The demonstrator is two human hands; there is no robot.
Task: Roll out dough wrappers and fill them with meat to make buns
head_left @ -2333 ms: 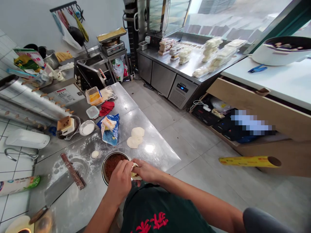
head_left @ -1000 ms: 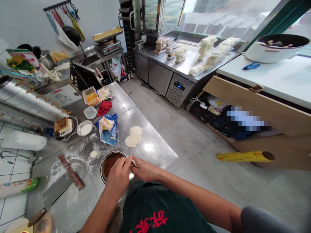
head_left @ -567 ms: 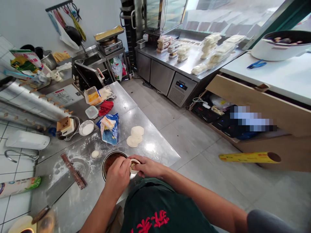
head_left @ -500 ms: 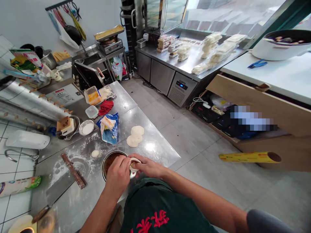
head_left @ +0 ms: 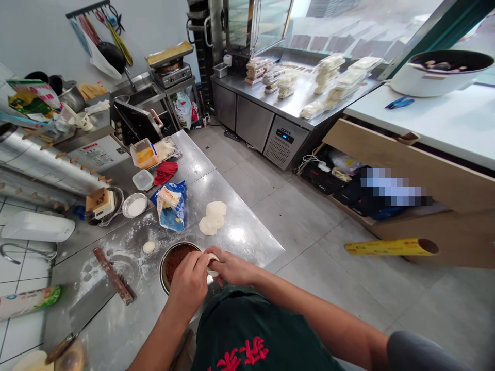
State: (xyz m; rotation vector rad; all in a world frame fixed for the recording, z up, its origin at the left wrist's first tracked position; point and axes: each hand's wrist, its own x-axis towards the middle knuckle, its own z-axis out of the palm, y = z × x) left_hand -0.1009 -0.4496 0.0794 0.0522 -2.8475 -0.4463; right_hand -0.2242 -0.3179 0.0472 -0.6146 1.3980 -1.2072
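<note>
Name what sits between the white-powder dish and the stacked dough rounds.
A blue bag lies between the dish and the dough rounds, seen in the head view.

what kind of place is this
Probably a commercial kitchen, maybe a dumpling shop: a floured steel worktop, an under-counter fridge, and the left hand and right hand holding a dough wrapper by a bowl of filling.

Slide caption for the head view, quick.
Left hand and right hand pinch a dough wrapper beside a bowl of brown filling.
</note>
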